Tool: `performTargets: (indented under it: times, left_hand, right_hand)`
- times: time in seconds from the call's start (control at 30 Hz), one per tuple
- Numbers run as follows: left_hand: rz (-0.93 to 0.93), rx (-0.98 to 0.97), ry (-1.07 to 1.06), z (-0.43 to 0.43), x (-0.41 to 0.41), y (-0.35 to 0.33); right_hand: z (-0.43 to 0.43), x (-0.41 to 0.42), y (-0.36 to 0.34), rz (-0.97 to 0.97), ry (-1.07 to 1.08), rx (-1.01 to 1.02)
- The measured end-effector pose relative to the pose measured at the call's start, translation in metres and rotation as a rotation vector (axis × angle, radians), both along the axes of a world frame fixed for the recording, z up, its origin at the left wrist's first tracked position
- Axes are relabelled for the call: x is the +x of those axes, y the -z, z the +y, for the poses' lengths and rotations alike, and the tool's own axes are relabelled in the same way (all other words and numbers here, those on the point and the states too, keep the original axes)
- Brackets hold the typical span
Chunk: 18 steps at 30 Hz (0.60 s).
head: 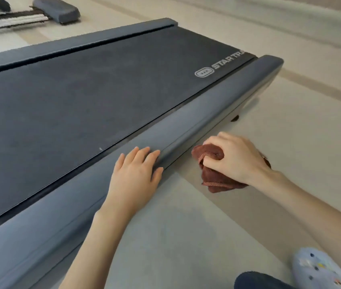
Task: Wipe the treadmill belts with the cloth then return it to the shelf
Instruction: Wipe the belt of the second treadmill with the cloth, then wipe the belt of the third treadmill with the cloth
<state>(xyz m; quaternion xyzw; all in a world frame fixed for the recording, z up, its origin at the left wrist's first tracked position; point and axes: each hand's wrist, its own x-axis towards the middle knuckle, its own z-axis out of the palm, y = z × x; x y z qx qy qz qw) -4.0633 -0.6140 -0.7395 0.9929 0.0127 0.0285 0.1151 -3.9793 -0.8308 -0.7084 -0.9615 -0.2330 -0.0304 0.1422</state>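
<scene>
Gripping the bunched cloth [211,178] in my right hand [234,157], I rest my flat left hand [136,174] on the treadmill rail [217,101].

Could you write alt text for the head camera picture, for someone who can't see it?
A person's right hand grips a bunched brown cloth beside a treadmill, while the left hand rests flat on its grey side rail. The dark belt lies beyond.
</scene>
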Motion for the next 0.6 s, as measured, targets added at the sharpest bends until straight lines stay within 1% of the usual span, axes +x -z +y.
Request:
performTargets:
  times: [0.17,0.27,0.37,0.53,0.6]
  left_hand:
    - [0.061,0.070,0.141,-0.062,0.057,-0.004]
    - [0.120,0.087,0.227,-0.103,0.091,-0.018]
    - [0.168,0.106,0.330,-0.145,0.125,-0.046]
    - [0.229,0.140,0.464,-0.210,0.184,-0.112]
    - [0.218,0.105,0.499,-0.240,0.203,-0.143]
  right_hand:
    - [-0.085,0.031,0.005,-0.015,0.175,-0.025]
    - [-0.141,0.049,-0.006,0.015,0.278,-0.034]
    - [-0.194,0.062,-0.032,0.061,0.371,0.009]
    - [-0.270,0.074,-0.090,0.107,0.504,0.010]
    - [-0.298,0.075,-0.118,0.112,0.580,0.013]
